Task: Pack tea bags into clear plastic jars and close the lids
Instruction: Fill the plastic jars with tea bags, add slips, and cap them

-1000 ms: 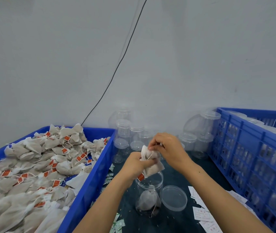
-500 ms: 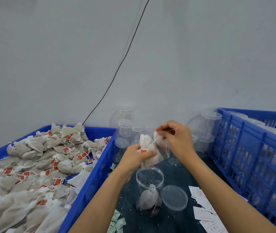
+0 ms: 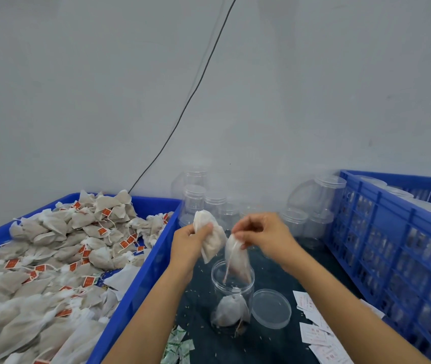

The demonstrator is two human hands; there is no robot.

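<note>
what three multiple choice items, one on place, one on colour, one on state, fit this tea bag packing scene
1. Where does the loose lid lie?
A. screwed on the jar
B. on the table, right of the open jar
C. in the left crate

2. What colour is the crate of tea bags?
A. blue
B. green
C. grey

3. What is the right hand doing?
A. resting flat on the table
B. turning a lid
C. pinching a tea bag above the jar mouth

Key: B, the lid lies flat beside the jar; A, its walls are blue; C, the bag hangs from its grip into the mouth.
</note>
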